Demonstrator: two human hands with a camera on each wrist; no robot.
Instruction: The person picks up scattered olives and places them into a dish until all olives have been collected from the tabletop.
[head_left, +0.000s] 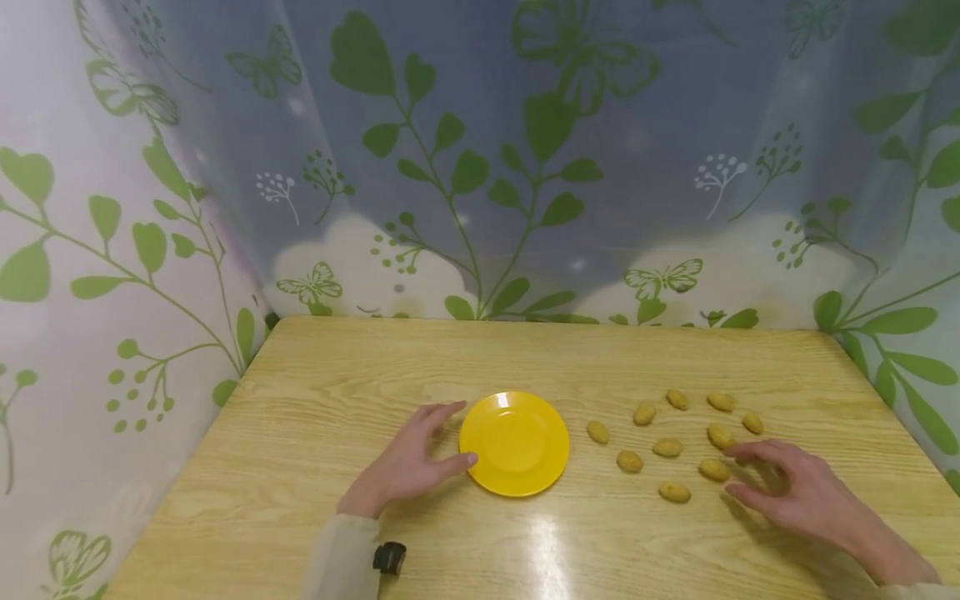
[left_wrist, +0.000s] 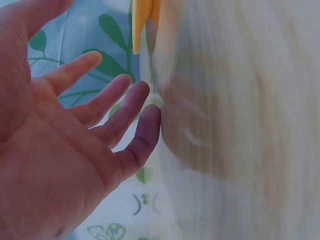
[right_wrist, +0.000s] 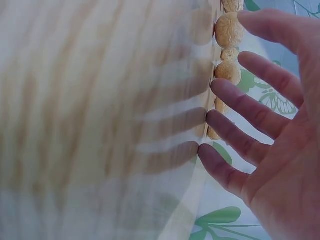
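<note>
A round yellow plate (head_left: 517, 446) lies on the wooden table. My left hand (head_left: 412, 467) is at its left side, thumb tip overlapping the rim and index fingertip near the upper left edge. In the left wrist view the fingers are spread and relaxed, with the plate (left_wrist: 142, 22) just beyond them. Several small oval, rough, yellow-brown pieces like little potatoes (head_left: 667, 447) lie scattered right of the plate. At their right edge my right hand (head_left: 802, 492) has its fingers apart around nothing, fingertips beside one piece (head_left: 714, 470) and right at another (head_left: 721, 435).
The wood-grain table (head_left: 300, 392) ends at a back edge against a patterned curtain (head_left: 465, 208) with leaves and butterflies. More of this cloth hangs at both sides. A black band (head_left: 389, 557) shows at the left wrist.
</note>
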